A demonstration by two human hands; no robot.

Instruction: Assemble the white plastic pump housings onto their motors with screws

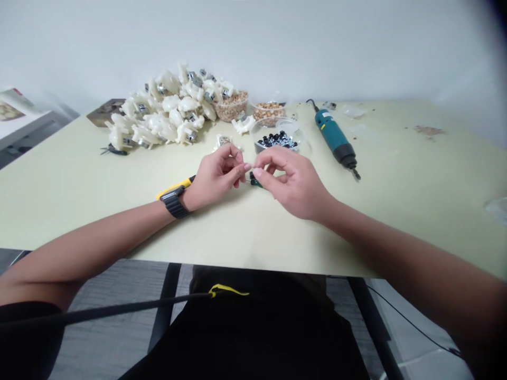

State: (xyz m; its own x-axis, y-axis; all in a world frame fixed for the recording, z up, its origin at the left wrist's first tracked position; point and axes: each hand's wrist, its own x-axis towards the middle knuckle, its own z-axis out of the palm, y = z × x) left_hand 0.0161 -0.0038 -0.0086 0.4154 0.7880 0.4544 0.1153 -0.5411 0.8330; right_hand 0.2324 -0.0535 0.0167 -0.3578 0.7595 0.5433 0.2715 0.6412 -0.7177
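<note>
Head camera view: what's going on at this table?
A person's bare left hand and right hand meet over the pale yellow tabletop, fingertips close together; anything between them is too small to make out. A small dark green object shows just beneath the fingers. Beyond the hands are a heap of cream plastic parts with metal pieces and a clear round tub of small black and silver parts. A teal and black power tool lies to the right.
</note>
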